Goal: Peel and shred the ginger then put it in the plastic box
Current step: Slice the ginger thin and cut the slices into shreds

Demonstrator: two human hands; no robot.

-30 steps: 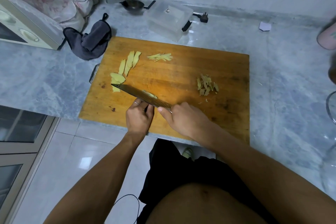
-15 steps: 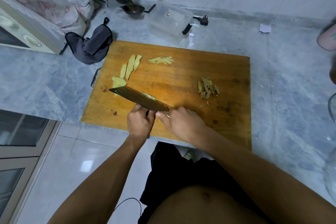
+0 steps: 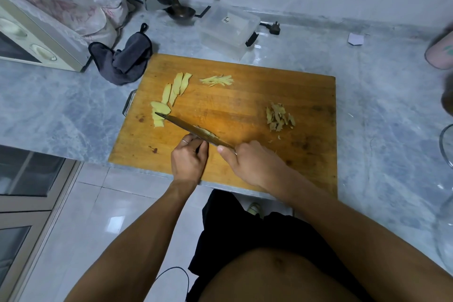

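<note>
Down at the near edge of the cutting board (image 3: 245,105), the right hand (image 3: 255,167) has its fingers wrapped round the knife (image 3: 193,130) handle, thumb stretched forward along it. The blade slants off toward the board's left edge, its tip over the pale ginger slices (image 3: 160,111). The left hand (image 3: 188,159) sits tight beside the blade, fingers curled under and bunched together, knuckles against the steel, holding down a ginger piece (image 3: 206,132) that peeps out on the blade's far side. How the fingertips lie is hidden.

Further up, more long slices fan toward the far left corner, and a small heap of shreds (image 3: 217,80) lies near the far edge. Over by the right side sits a pile of peelings (image 3: 279,116).

Past the board, on the worktop (image 3: 380,105), the clear plastic box (image 3: 229,29) stands just beyond the far edge, nothing visible in it. A dark cloth (image 3: 122,59) is crumpled off the far left corner.
</note>
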